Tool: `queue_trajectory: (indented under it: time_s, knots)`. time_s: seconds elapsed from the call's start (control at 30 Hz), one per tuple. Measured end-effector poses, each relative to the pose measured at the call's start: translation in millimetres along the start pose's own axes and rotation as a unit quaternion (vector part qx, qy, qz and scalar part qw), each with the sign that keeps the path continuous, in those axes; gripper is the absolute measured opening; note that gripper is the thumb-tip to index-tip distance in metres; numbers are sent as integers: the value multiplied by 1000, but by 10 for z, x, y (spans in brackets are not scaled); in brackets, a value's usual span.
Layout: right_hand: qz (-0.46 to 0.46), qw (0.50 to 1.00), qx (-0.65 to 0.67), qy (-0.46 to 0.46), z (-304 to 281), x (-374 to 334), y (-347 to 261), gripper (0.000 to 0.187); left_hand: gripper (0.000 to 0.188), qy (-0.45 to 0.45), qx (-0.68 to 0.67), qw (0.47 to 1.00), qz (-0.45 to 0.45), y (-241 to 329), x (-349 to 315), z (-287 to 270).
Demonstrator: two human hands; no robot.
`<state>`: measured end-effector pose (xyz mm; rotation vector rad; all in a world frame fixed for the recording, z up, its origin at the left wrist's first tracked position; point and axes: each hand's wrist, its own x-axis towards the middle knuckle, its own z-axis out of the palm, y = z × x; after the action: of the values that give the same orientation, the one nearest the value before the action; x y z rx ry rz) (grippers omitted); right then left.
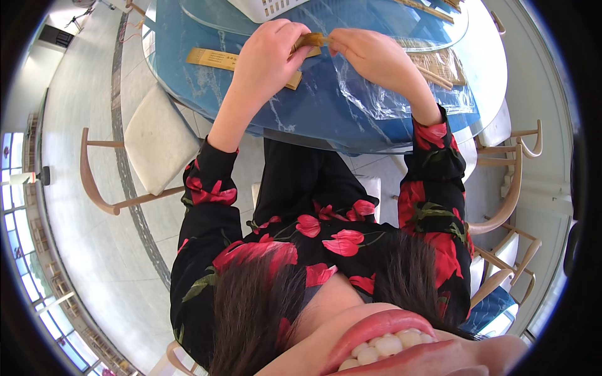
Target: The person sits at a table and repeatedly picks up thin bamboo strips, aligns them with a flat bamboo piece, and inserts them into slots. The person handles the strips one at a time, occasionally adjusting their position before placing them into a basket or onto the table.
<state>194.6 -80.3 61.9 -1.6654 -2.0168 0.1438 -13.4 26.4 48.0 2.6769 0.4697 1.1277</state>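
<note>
Over the blue table, my left hand (268,57) is closed around a small golden-brown thing (308,41); most of it is hidden in the fingers, and its kind is unclear. The fingertips of my right hand (376,61) pinch together at its right end. Beneath and beside my left hand lie flat tan printed paper sleeves (210,58), one partly covered by the hand. A crumpled clear plastic bag (376,100) spreads under my right hand and wrist. Several thin wooden chopsticks (436,79) rest to the right of that wrist, on or in the plastic.
A white plastic basket (266,9) stands at the far edge of view on a raised glass turntable (213,31). More wooden sticks (426,10) lie at the far right. Wooden chairs stand at the left (157,141) and right (511,188) of the round table.
</note>
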Motion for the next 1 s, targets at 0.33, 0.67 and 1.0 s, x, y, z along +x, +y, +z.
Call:
queue_trajectory:
  time_s: [0.33,0.67,1.0]
  knots:
    - [-57,974,135,-175,-148,170,220,27,25,-25,-9,998,61,41,33,-38]
    - [75,925,257,-268,-222,285,37,35,25,-21,9,997,76,39,-15,-73]
    - [-78,996,17,-46,8,278,-61,47,14,-6,-14,998,58,15,-78,-134]
